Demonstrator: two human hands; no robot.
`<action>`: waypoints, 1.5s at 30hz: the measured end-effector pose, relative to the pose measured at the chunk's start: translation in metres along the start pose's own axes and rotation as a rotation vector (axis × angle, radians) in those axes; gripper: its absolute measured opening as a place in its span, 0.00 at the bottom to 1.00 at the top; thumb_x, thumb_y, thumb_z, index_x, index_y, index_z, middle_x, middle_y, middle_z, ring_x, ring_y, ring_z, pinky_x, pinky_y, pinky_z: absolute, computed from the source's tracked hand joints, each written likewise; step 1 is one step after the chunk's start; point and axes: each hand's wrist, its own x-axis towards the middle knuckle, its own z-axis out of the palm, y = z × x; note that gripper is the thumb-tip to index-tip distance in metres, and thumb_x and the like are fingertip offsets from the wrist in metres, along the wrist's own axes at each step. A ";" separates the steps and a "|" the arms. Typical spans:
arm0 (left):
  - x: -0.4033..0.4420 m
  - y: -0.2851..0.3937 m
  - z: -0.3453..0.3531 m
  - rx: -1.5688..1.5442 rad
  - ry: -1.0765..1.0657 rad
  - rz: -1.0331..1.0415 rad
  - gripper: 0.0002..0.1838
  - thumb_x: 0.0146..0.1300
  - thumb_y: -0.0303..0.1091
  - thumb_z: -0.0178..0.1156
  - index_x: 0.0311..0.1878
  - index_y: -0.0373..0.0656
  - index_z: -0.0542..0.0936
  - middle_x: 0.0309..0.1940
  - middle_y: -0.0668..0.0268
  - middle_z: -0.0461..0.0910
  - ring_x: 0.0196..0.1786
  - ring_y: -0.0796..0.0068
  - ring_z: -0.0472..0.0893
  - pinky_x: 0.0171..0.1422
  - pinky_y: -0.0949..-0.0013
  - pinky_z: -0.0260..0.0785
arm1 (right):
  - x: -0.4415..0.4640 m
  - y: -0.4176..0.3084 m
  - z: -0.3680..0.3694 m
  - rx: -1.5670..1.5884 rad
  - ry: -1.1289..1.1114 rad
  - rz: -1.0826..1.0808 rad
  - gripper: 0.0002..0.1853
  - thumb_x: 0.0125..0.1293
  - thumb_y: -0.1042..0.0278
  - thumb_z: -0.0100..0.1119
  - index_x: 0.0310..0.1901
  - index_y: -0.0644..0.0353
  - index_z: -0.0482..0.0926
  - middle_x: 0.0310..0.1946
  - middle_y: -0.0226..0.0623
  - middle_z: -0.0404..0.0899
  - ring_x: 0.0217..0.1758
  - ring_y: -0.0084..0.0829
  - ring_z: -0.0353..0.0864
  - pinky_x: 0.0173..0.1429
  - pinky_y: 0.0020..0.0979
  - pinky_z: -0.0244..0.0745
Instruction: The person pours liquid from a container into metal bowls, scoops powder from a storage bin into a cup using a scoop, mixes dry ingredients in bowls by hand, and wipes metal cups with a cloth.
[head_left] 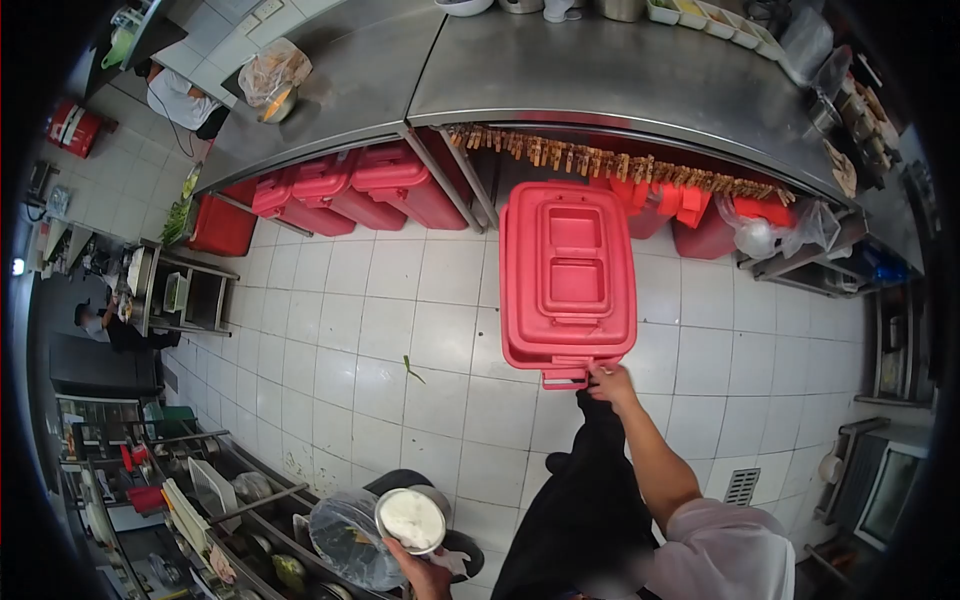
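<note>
My right hand [612, 386] has its fingers closed round the front handle of a large red lidded bin [520, 290]. The bin stands out on the tiled floor in front of the steel counter, and its lid is on. Down at the lower left, my left hand [425, 572] grips a round bowl [411, 519] by its near side. Something white fills the bowl to near the rim; whether it is powder or grains I cannot tell. Just left of the bowl is a bin lined with a clear plastic bag [350, 540].
More red bins [405, 185] stand under the steel counter [600, 85]. A row of clothespins [620, 165] runs along its front edge. A green scrap [412, 369] lies on the floor near a drain grate [742, 486]. Another person [110, 325] works at the far left.
</note>
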 end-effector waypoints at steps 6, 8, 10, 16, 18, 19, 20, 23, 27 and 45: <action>0.005 -0.010 -0.002 0.048 -0.102 0.065 0.37 0.64 0.72 0.46 0.65 0.53 0.66 0.48 0.69 0.78 0.36 0.73 0.79 0.25 0.72 0.64 | 0.073 -0.157 0.019 -0.627 0.407 -0.764 0.43 0.61 0.36 0.57 0.72 0.51 0.59 0.72 0.53 0.55 0.74 0.56 0.53 0.73 0.56 0.51; 0.010 -0.019 0.000 0.055 -0.100 0.062 0.38 0.65 0.71 0.45 0.66 0.52 0.65 0.51 0.68 0.77 0.41 0.72 0.80 0.28 0.70 0.66 | 0.081 -0.162 0.048 -0.844 0.377 -0.680 0.44 0.61 0.33 0.54 0.74 0.47 0.56 0.74 0.49 0.51 0.77 0.54 0.47 0.73 0.62 0.45; 0.009 -0.023 0.016 0.083 -0.075 0.058 0.38 0.65 0.71 0.45 0.67 0.51 0.64 0.55 0.67 0.75 0.46 0.71 0.79 0.34 0.68 0.69 | 0.077 -0.168 0.081 -0.982 0.321 -0.691 0.44 0.61 0.31 0.52 0.74 0.43 0.55 0.75 0.46 0.49 0.78 0.53 0.43 0.73 0.67 0.41; 0.016 -0.040 0.054 0.044 -0.244 -0.020 0.41 0.67 0.69 0.44 0.72 0.46 0.60 0.66 0.62 0.68 0.66 0.63 0.70 0.68 0.57 0.62 | 0.030 -0.104 0.102 -1.082 0.219 -0.800 0.40 0.62 0.34 0.51 0.72 0.46 0.62 0.75 0.43 0.50 0.78 0.51 0.45 0.73 0.67 0.37; 0.006 -0.037 0.074 0.003 -0.267 -0.026 0.42 0.68 0.68 0.44 0.73 0.44 0.58 0.69 0.60 0.64 0.68 0.60 0.67 0.72 0.56 0.58 | 0.041 -0.099 0.089 -1.100 0.248 -0.857 0.38 0.62 0.37 0.52 0.70 0.49 0.65 0.75 0.42 0.52 0.78 0.50 0.47 0.73 0.67 0.37; -0.003 -0.028 0.091 0.021 -0.257 0.010 0.43 0.67 0.68 0.44 0.73 0.43 0.57 0.70 0.60 0.63 0.70 0.60 0.66 0.73 0.56 0.58 | 0.048 -0.103 0.095 -1.097 0.255 -0.885 0.37 0.63 0.38 0.52 0.69 0.50 0.66 0.75 0.42 0.52 0.77 0.50 0.48 0.73 0.67 0.38; -0.001 -0.027 0.093 0.002 -0.285 -0.017 0.44 0.66 0.69 0.45 0.73 0.43 0.56 0.70 0.59 0.62 0.70 0.59 0.65 0.73 0.55 0.58 | 0.054 -0.106 0.093 -1.114 0.255 -0.901 0.36 0.63 0.39 0.53 0.68 0.52 0.68 0.75 0.41 0.53 0.77 0.50 0.49 0.73 0.67 0.38; -0.005 -0.030 0.106 -0.076 -0.317 -0.015 0.45 0.66 0.66 0.49 0.72 0.38 0.55 0.68 0.53 0.63 0.68 0.55 0.67 0.71 0.52 0.61 | 0.070 -0.110 0.084 -1.133 0.289 -0.946 0.32 0.64 0.44 0.52 0.64 0.55 0.71 0.74 0.39 0.55 0.77 0.49 0.50 0.73 0.66 0.41; -0.014 -0.029 0.110 -0.068 -0.334 -0.022 0.47 0.64 0.70 0.49 0.74 0.43 0.53 0.69 0.56 0.61 0.70 0.56 0.65 0.72 0.52 0.59 | 0.088 -0.120 0.066 -1.183 0.295 -0.945 0.30 0.64 0.45 0.52 0.62 0.57 0.73 0.74 0.39 0.54 0.77 0.46 0.51 0.73 0.65 0.43; -0.038 -0.028 0.116 0.012 -0.297 -0.027 0.51 0.59 0.69 0.56 0.72 0.37 0.55 0.67 0.50 0.63 0.67 0.51 0.68 0.69 0.49 0.63 | 0.165 -0.166 -0.009 -0.909 0.354 -0.714 0.20 0.60 0.70 0.53 0.54 0.49 0.81 0.73 0.44 0.57 0.70 0.45 0.64 0.69 0.50 0.62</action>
